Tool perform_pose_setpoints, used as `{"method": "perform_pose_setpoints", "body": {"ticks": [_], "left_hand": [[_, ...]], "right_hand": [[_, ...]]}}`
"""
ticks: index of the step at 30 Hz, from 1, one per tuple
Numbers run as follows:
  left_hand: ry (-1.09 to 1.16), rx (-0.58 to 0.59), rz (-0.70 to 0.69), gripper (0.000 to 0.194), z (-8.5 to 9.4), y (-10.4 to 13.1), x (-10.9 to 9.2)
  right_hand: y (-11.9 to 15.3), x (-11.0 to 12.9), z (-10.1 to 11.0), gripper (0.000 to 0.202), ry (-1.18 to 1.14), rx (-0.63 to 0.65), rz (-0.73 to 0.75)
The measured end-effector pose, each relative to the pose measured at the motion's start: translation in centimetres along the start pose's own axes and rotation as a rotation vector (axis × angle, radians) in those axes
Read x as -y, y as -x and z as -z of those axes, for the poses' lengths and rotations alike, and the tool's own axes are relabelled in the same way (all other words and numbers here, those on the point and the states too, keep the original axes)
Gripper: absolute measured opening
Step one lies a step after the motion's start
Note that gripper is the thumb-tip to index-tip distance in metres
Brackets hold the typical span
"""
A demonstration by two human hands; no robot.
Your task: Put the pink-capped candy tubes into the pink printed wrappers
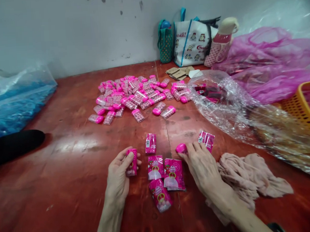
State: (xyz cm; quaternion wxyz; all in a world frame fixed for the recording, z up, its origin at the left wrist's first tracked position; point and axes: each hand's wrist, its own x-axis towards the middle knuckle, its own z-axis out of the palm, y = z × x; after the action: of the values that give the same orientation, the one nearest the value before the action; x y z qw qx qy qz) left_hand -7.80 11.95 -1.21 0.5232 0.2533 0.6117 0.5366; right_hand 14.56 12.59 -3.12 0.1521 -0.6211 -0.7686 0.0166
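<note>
My left hand (119, 174) is closed around a small candy box in a pink printed sleeve (132, 163), its thumb on the front. My right hand (202, 162) is closed on a clear candy box with a pink cap (181, 148); only the cap shows past the fingers. Between the hands lie flat pink printed sleeves (173, 174) and a sleeved box (160, 196) with pale candies at its lower end. Another pink printed packet (150, 143) lies above them. Beyond the right fingers is one more shiny pink sleeve (207, 140).
A heap of pink-capped candy boxes (132, 94) covers the back of the red table (78, 190). At right are a crumpled beige cloth (253, 176), clear plastic (223, 115) and a yellow basket (293, 102). A bag of blue pieces (15, 103) lies left; a white tote (191, 45) stands behind.
</note>
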Motion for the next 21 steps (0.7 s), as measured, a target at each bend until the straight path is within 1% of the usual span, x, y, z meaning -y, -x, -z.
{"method": "perform_pose_setpoints", "body": {"ticks": [3, 6, 9, 12, 14, 16, 19, 21], "left_hand": [[-0.071, -0.068, -0.092, 0.038, -0.8, -1.9, -0.5], [-0.117, -0.121, -0.153, 0.045, -1.8, -3.6, -0.2], [-0.139, -0.117, -0.172, 0.047, -2.3, -4.6, 0.5], [-0.118, -0.059, -0.148, 0.044, -2.4, -4.6, 1.0], [-0.087, -0.005, -0.112, 0.043, -2.4, -4.4, 1.0], [-0.063, 0.056, -0.065, 0.042, -2.4, -4.0, 0.8], [-0.044, 0.128, -0.008, 0.041, -2.4, -3.7, 0.5], [-0.034, 0.137, 0.0, 0.041, -2.4, -3.6, 0.6]], "right_hand": [[-0.7, 0.8, 0.7, 0.015, 0.017, 0.013, -0.031], [-1.9, 3.1, 1.0, 0.019, -0.155, 0.04, -0.061], [-3.4, 6.3, 0.1, 0.019, -0.364, 0.076, -0.12], [-4.3, 8.7, -1.7, 0.02, -0.431, 0.071, -0.155], [-4.2, 9.1, -2.7, 0.023, -0.453, 0.066, -0.164], [-3.8, 8.6, -3.1, 0.024, -0.486, 0.059, -0.168], [-3.6, 7.4, -3.1, 0.024, -0.528, 0.049, -0.176], [-4.2, 6.9, -3.1, 0.016, -0.54, 0.058, -0.191]]}}
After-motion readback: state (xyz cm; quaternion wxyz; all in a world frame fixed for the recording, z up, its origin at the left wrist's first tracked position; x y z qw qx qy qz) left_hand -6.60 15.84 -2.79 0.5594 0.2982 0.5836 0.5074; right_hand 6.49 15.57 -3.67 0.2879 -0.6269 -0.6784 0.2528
